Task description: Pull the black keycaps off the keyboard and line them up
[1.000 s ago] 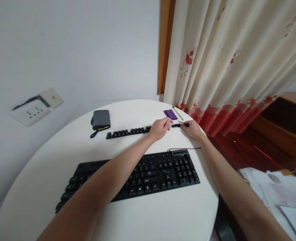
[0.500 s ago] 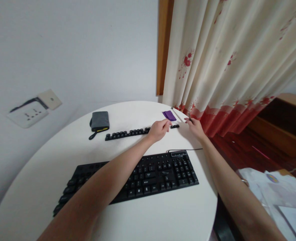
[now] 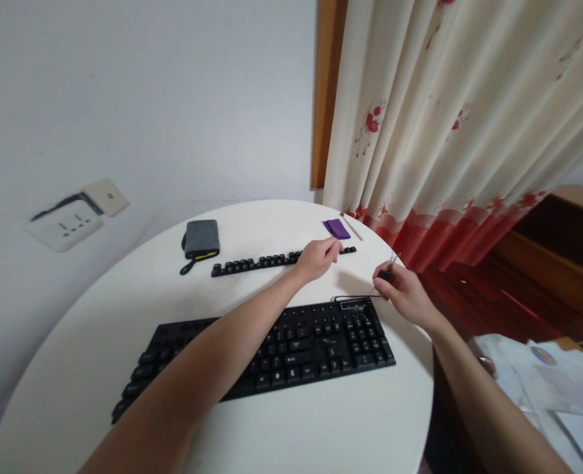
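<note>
**Wire-ended tool (image 3: 385, 275) swung back toward the keyboard (image 3: 296, 355)**

And here, with a clock face centred on the keyboard, the tool is held at two o'clock, just off the far corner and near the black cable (image 3: 360, 297). Its dark part is pinched by the right hand (image 3: 405, 289), thumb and fingers closed on it, thin pale wires left sticking out; whether the cable is touched cannot be told. At one o'clock, the left hand (image 3: 318, 260) is held half curled over the row of keycaps (image 3: 256, 263), part of which is hidden by it; whether anything is gripped there cannot be told.

A light piece is to be expected: stiff in the body, perhaps a little slick, its wires springy and easily bent. It is best taken by the dark part, wires left free. The keycaps look light and hard, best lifted by their sides.

And what a change from one second ago! The right hand is now found drawn back from the row's right end, nearer the keyboard, while the left is kept in place over the row.
</note>
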Available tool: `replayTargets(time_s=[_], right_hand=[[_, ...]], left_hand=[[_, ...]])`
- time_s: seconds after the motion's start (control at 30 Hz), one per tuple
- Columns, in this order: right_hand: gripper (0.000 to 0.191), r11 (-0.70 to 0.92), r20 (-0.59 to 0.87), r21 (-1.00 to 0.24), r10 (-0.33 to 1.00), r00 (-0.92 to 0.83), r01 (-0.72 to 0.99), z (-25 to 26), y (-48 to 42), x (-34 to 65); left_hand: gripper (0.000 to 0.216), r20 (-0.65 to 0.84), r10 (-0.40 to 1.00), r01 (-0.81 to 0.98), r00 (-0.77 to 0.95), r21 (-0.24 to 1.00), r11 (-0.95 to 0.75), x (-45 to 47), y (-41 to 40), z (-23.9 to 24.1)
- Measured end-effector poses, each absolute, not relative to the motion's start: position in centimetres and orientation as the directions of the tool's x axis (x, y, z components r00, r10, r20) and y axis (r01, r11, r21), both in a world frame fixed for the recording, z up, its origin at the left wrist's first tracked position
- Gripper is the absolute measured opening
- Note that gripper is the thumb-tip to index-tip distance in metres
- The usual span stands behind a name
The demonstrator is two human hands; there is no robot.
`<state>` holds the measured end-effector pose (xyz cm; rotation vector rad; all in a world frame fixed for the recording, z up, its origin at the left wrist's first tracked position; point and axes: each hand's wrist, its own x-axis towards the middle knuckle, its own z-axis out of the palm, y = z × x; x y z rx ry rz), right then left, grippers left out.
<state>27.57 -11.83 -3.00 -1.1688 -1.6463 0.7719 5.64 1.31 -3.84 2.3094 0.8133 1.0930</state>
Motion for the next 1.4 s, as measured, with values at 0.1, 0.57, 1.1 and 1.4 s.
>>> replayTargets(time_s=[0.1,0.57,1.1,1.4], right_hand=[[0.019,0.383,0.367,-0.823,0.922,-0.122,0.420,-2.9,-12.8,27.7],[0.026,0.381,0.318,-0.775,0.925,-0.210,0.504,-3.6,-13.6,27.6],[0.035,0.246,0.276,-0.956,0.938,0.210,0.159,-4.4,-10.3,26.8],[0.029,0.473,0.539,-0.771,0.841,0.043,0.427,-1.3,-2.9,23.7]], left_hand=[[0.034,0.525,0.676,0.318,0.517,0.615,-0.722,5.6,1.4,-3.9],[0.033,0.523,0.675,0.322,0.521,0.612,-0.722,5.6,1.2,-3.8],[0.035,0.521,0.667,0.292,0.532,0.627,-0.722,5.7,1.3,-3.9],[0.021,0.579,0.594,0.246,0.559,0.568,-0.785,5.9,1.9,-4.0]])
